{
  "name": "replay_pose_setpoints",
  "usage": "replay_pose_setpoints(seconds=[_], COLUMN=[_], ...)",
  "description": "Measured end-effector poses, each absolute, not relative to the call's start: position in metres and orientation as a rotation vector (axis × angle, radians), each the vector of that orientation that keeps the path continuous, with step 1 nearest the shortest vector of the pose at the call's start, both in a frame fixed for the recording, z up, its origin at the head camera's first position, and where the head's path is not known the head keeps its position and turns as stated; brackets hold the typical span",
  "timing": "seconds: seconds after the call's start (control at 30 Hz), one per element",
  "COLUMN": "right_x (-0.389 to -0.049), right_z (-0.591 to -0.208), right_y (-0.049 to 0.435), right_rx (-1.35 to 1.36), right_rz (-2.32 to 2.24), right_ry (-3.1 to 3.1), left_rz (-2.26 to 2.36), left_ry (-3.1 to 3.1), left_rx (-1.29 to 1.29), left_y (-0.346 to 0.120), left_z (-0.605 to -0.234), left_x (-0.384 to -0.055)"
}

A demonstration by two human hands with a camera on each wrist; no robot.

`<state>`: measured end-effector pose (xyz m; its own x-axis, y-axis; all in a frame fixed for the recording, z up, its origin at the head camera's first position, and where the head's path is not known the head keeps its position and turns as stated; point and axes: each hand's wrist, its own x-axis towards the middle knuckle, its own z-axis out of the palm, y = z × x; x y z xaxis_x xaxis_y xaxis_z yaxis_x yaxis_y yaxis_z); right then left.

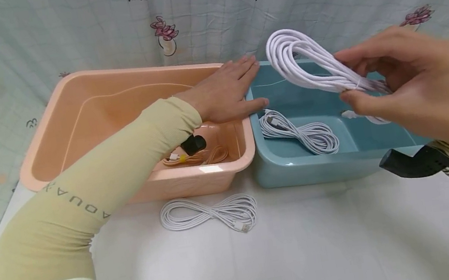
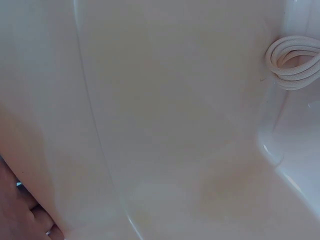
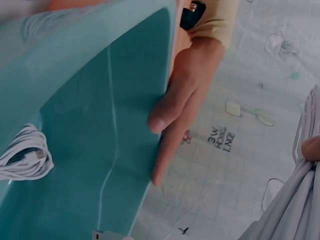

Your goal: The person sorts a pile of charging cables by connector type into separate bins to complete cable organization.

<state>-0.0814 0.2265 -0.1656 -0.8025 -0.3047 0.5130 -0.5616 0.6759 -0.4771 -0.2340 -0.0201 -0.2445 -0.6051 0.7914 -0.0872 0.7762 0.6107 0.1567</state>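
Note:
My right hand (image 1: 422, 79) pinches a coiled white cable (image 1: 304, 61) between thumb and fingers, above the blue bin (image 1: 309, 170). In the right wrist view the held cable's strands (image 3: 295, 200) run along the right edge. My left hand (image 1: 227, 91) rests with straight fingers across the rims where the peach bin (image 1: 65, 106) and the blue bin meet. Inside the blue bin lies another coiled white cable (image 1: 300, 132). An orange cable (image 1: 213, 155) with a yellow tie sits in the peach bin, partly behind the left wrist's black camera mount (image 1: 193, 145).
A third coiled white cable (image 1: 212, 214) lies on the white table (image 1: 270, 260) in front of the peach bin. Behind both bins hangs a patterned curtain (image 1: 205, 16). A black camera mount (image 1: 413, 163) sticks out from the right wrist.

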Motion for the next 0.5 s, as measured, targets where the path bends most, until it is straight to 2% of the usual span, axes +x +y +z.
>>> replay_pose_setpoints(seconds=[0.5], right_x=[-0.114], right_z=[-0.182], right_y=[0.249], right_rx=[0.662], right_rz=[0.954], right_ry=[-2.500], left_rz=[0.164], left_ry=[2.689], left_rx=[1.296], left_y=[-0.019], left_z=[-0.245], left_x=[-0.233])
